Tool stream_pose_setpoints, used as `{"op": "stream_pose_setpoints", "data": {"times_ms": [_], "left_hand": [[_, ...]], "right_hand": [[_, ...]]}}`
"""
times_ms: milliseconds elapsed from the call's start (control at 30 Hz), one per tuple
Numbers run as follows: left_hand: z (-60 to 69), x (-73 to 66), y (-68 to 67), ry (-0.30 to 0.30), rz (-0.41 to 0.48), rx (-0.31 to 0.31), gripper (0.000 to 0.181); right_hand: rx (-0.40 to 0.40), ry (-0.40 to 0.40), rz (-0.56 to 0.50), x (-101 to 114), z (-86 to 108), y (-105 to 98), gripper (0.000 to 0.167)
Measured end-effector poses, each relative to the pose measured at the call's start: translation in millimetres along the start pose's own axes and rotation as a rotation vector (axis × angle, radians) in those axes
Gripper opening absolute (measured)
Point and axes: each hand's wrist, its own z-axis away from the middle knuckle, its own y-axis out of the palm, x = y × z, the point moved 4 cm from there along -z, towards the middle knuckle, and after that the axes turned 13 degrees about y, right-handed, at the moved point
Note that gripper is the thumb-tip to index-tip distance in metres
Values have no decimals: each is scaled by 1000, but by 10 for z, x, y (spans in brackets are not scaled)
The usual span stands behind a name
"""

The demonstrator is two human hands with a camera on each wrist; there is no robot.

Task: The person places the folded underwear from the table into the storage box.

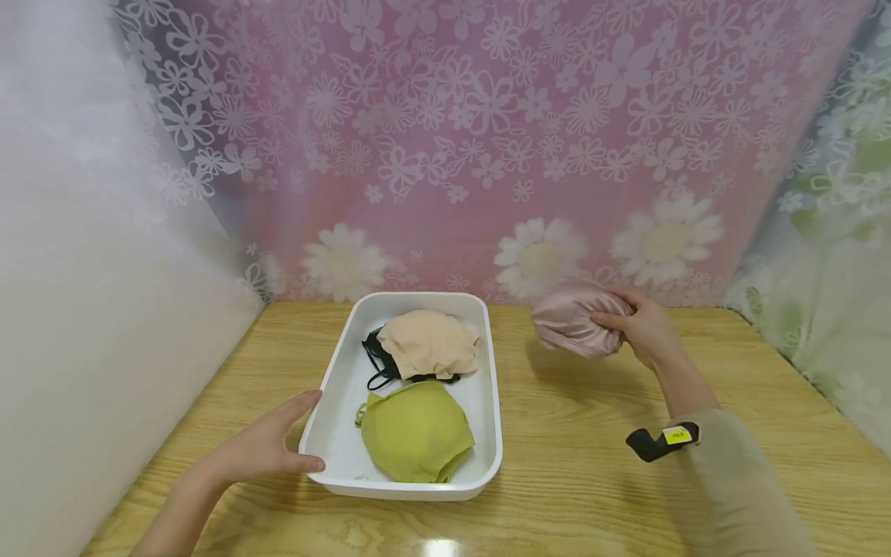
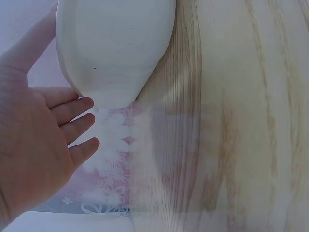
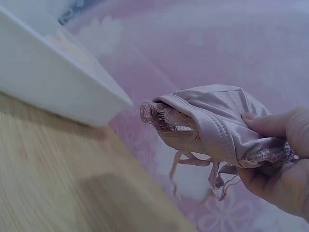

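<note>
My right hand (image 1: 650, 329) grips a folded pink satin bra (image 1: 574, 319), thumb on top, above the table to the right of the white tray (image 1: 496, 402). Lace edging and dangling straps show on the bra (image 3: 212, 128) in the right wrist view. My left hand (image 1: 261, 441) lies at the tray's left side, thumb and fingers spread and fairly straight, touching its rim near the front corner. Inside the tray, a folded green bra (image 1: 418, 433) lies at the front. Behind it, a beige folded garment (image 1: 428, 344) rests over a black strappy one (image 1: 381, 360).
The tray stands on a wood-grain table (image 1: 557, 480). A pink flowered curtain (image 1: 445, 155) hangs along the table's back edge, with pale sheeting (image 1: 90, 232) at the left and a flowered sheet (image 1: 828, 255) at the right.
</note>
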Motion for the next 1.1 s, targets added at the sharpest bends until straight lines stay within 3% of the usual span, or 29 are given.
{"op": "stream_pose_setpoints", "data": {"times_ms": [267,533,767,933,1100], "left_hand": [[3,-12,-3,-2,-13,3,99],[0,-6,-2,1,-16,11,99],[1,3,3,-2,-19,8,99],[-1,1,2,-3,-21,11,100],[-1,-7,-6,-12,-14,13,100]], "right_hand": [[102,-65,-71,348,110,387,71],[241,-105,-121,540,210,894,62],[334,-145,-44,530,319,1351,61],[420,-126,-3,447,403,1648,58],[419,-115,114,355,472,1877,55]]}}
